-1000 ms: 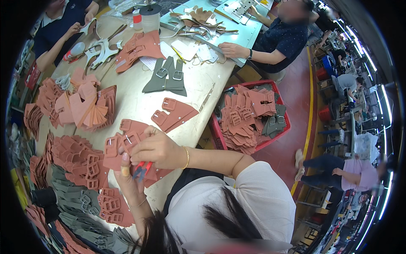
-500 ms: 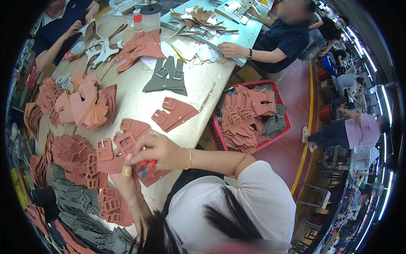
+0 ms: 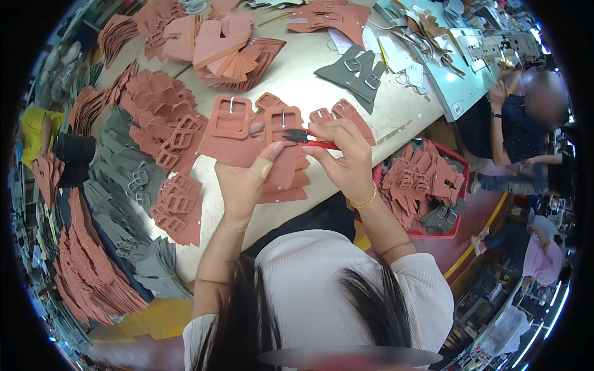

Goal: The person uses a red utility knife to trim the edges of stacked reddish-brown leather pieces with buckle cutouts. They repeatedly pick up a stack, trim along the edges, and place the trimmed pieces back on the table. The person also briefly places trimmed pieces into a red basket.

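Observation:
My left hand (image 3: 242, 185) pinches a terracotta leather piece (image 3: 281, 168) between thumb and fingers. A tan bandage wraps its thumb. Two square covered buckles with metal prongs, a left buckle (image 3: 231, 116) and a right buckle (image 3: 283, 125), sit along the piece's upper edge. In my right hand (image 3: 348, 154) is a pair of red-handled thread snips (image 3: 309, 138), whose dark blades reach across the lower part of the right buckle. Whether the blades touch it I cannot tell. More terracotta pieces (image 3: 291, 193) lie beneath the held one.
Terracotta stacks (image 3: 161, 105) and grey-green strap pieces (image 3: 117, 185) crowd the table's left. Grey-green buckled pieces (image 3: 356, 74) lie ahead. A red crate (image 3: 461, 162) of pieces stands to the right. A co-worker (image 3: 526, 123) sits at the far right by a sewing machine (image 3: 510, 46).
My hands have moved apart; the snips have come up from below the leather piece to its right buckle. The view has swung, so the table appears shifted rightward.

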Motion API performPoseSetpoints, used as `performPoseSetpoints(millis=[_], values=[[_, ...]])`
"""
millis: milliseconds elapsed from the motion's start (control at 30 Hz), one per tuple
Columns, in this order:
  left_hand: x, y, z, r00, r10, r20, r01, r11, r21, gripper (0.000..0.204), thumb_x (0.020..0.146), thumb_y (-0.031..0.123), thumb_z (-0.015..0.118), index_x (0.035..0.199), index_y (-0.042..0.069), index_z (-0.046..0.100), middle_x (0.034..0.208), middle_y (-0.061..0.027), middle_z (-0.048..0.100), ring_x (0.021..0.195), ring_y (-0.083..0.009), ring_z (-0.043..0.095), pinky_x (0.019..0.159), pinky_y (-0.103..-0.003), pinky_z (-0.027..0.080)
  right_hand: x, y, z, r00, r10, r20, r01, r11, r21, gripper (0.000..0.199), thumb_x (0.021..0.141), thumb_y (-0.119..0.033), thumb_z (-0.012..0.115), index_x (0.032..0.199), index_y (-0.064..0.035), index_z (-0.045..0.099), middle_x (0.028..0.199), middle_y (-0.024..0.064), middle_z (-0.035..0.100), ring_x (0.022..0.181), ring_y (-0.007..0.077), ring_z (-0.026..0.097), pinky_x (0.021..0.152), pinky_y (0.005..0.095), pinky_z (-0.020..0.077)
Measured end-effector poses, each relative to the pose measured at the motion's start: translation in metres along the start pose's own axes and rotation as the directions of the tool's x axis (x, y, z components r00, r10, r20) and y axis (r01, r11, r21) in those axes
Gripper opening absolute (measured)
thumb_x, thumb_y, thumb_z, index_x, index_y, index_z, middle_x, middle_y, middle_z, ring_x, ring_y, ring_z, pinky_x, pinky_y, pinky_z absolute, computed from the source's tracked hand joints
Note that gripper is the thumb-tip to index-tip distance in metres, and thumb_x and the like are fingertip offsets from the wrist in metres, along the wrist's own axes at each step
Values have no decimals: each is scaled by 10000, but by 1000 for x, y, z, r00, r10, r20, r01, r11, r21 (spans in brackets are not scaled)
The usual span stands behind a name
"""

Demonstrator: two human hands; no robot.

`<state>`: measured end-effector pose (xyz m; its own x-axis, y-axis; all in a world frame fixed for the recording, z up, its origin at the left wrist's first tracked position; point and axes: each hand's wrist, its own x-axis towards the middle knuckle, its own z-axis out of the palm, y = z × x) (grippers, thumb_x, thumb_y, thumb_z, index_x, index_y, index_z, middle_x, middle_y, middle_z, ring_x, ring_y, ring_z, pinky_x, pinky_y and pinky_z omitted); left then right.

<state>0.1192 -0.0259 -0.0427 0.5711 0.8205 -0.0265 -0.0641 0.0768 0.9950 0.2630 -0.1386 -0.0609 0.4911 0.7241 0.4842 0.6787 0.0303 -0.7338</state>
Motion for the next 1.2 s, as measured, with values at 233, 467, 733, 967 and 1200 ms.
performPoseSetpoints(millis=[233,467,733,967,1200], values=[[0,-4,1,996,90,-16,-90,996,13,387,800,27,745,1127,-77,566,1011,-107,642,885,-135,622,777,-258,524,1,-4,2,1000,-31,-2,31,999,-33,339,687,-57,804,999,2,685,906,95,632,822,194,621,694,283,530],[-2,-3,4,997,79,-16,-79,997,20,384,808,30,737,1134,-76,565,1016,-106,643,882,-129,620,774,-253,523,2,-4,4,997,-73,-13,72,997,-36,329,685,-77,801,986,-10,686,883,88,645,798,204,610,688,296,508],[-1,-6,7,999,49,-15,-50,998,-41,395,782,-7,747,1130,-66,570,1011,-109,652,877,-144,634,766,-255,540,-2,-1,8,1000,-16,-16,16,1000,-12,330,701,-62,797,1005,3,686,899,97,640,802,196,630,684,278,541],[-2,-8,8,999,45,-14,-45,999,-21,372,784,8,751,1110,-69,589,996,-100,661,852,-121,626,756,-247,523,-3,2,11,998,-27,-50,25,999,-33,310,694,-56,796,984,-11,694,881,91,639,794,201,614,698,295,520],[3,-21,-2,999,17,28,-22,985,170,376,911,127,620,1214,-87,555,1137,-130,627,1005,-187,600,887,-305,482,-4,9,16,995,39,-95,-31,996,86,244,763,-118,769,962,-11,677,854,84,632,785,191,593,724,290,492]])
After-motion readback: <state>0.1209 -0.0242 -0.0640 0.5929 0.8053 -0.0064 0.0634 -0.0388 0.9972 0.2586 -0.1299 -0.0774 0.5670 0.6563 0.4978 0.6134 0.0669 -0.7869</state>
